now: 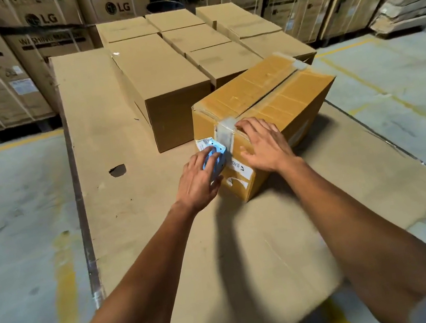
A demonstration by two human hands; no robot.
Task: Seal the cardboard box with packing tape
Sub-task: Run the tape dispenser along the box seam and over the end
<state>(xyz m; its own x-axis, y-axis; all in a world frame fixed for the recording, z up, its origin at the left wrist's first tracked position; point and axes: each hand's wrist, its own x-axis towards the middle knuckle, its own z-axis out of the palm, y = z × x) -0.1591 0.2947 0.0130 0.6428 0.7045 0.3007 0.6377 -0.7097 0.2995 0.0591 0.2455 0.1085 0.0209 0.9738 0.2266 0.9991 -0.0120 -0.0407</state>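
A yellowish cardboard box (274, 97) lies angled on a flat cardboard sheet, its two top flaps meeting along a dark middle seam. A short strip of clear tape (225, 131) runs over the near top edge and down the front face; another patch sits at the far end of the seam. My left hand (198, 183) grips a blue tape dispenser (216, 155) held against the box's front face, its toothed edge at the tape. My right hand (264, 145) lies flat, fingers spread, on the near corner of the box beside the tape.
Several plain brown boxes (167, 85) stand in rows just behind and to the left of the yellow one. The cardboard sheet (109, 138) has a small hole at the left. Tall strapped LG cartons (42, 23) line the back; concrete floor with yellow lines surrounds.
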